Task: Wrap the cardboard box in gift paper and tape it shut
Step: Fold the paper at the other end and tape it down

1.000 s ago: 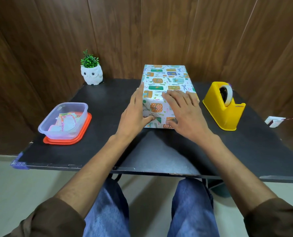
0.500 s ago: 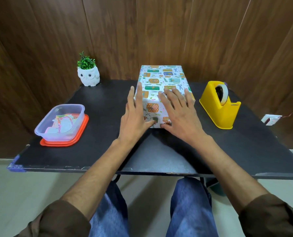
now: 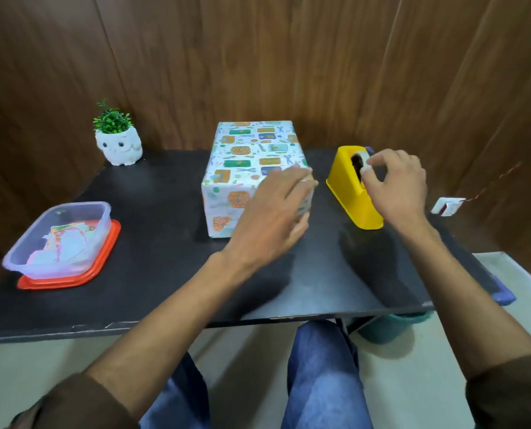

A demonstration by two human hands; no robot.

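On the black table, the gift-wrapped cardboard box stands mid-table toward the far edge, the left hand blurred, fingers loosely spread over its near right corner, while the right hand, at the yellow dispenser just right of the box, pinches its tape roll.

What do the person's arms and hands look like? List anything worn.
The left hand and right hand are bare, no gloves, on bare forearms. Dark brown sleeves sit pushed up near the elbows. A pale glint on one left finger may be a ring; too blurred to confirm.
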